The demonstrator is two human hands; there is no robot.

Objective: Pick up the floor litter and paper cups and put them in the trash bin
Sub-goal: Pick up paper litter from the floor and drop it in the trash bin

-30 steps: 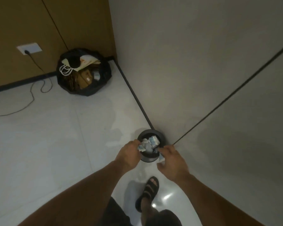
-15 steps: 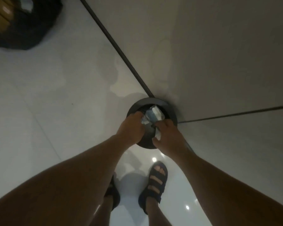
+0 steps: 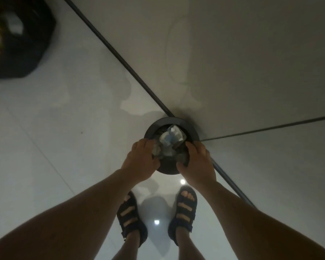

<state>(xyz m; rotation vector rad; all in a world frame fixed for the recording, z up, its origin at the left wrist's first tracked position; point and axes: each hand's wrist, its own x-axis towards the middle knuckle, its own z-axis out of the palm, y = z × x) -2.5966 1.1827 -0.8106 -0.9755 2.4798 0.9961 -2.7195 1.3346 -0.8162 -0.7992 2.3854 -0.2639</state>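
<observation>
Crumpled litter (image 3: 170, 137) sits in the trash bin (image 3: 169, 120), between the hands. Left hand (image 3: 141, 162) and right hand (image 3: 197, 164) each grip its rim. Any printing on the litter is unreadable.

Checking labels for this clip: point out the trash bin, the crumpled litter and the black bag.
trash bin (image 3: 172, 121): head view, far rim.
crumpled litter (image 3: 172, 136): head view, middle of the wad inside the bin.
black bag (image 3: 34, 40): head view, its dark side.

Indoor room corner; home or office undetermined. Glossy pale floor tiles (image 3: 45, 147) reflect ceiling lights. Plain grey walls (image 3: 251, 53) meet them at a dark skirting (image 3: 120, 58). A small black bin (image 3: 169, 120) stands in the corner, and a black bag (image 3: 32, 44) lies well apart.
</observation>
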